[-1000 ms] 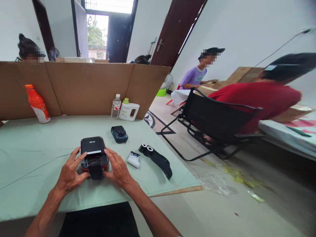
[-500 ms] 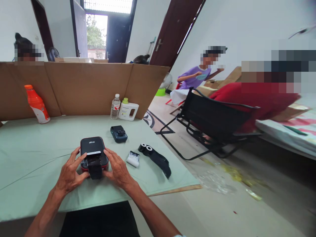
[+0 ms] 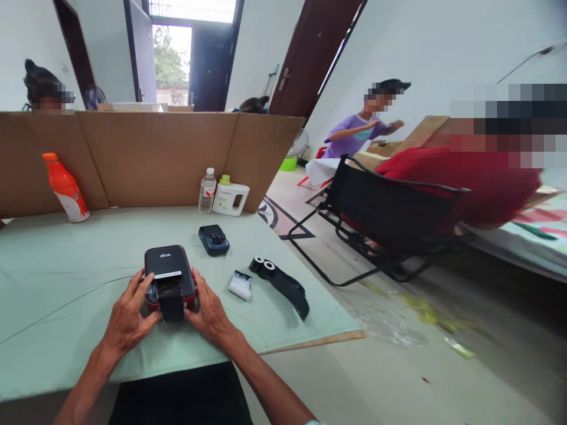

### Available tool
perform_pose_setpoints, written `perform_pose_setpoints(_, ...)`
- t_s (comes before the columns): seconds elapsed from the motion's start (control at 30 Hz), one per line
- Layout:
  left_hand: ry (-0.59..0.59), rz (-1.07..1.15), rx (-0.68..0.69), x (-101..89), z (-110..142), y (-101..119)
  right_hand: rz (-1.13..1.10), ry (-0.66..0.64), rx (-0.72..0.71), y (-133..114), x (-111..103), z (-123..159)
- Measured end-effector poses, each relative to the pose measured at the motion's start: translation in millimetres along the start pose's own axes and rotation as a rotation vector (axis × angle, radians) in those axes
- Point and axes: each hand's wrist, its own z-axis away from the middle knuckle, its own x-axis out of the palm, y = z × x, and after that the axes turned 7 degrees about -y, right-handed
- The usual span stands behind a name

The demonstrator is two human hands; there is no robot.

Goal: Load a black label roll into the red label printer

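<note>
On the pale green tablecloth sits a black label printer point(image 3: 166, 260) with red trim, a white strip across its top. A dark ribbon point(image 3: 172, 308) hangs out of its near end. My left hand point(image 3: 128, 313) grips the near left corner, fingertips beside the white strip and thumb at the front. Along the right side, my right hand point(image 3: 212, 310) closes round the printer with its thumb at the near edge. To the right lie a small white roll with a dark, patterned end point(image 3: 240, 285) and a black ribbon on two spools point(image 3: 283, 286).
A smaller dark device point(image 3: 214, 240) lies farther back. An orange bottle point(image 3: 66, 189), a clear water bottle point(image 3: 207, 192) and a white jug point(image 3: 231, 198) stand by the cardboard screen point(image 3: 155, 159). Right of the table are a black folding chair point(image 3: 394, 206) and other people.
My right fingers have slid off the printer's top edge down along its right side. My left hand stays nearly the same. At the right, the other people have shifted a little.
</note>
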Motion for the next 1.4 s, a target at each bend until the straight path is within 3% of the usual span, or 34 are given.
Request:
perform_pose_setpoints(0.53, 0.216, 0.142, 0.067, 32.6, 4, -4, 0.039, -0.002, -0.007, 8, 12, 0)
perform_pose_setpoints(1.4, 0.273, 0.21, 0.029, 41.7, 6, -23, 0.126, 0.062, -0.027, 15, 35, -9)
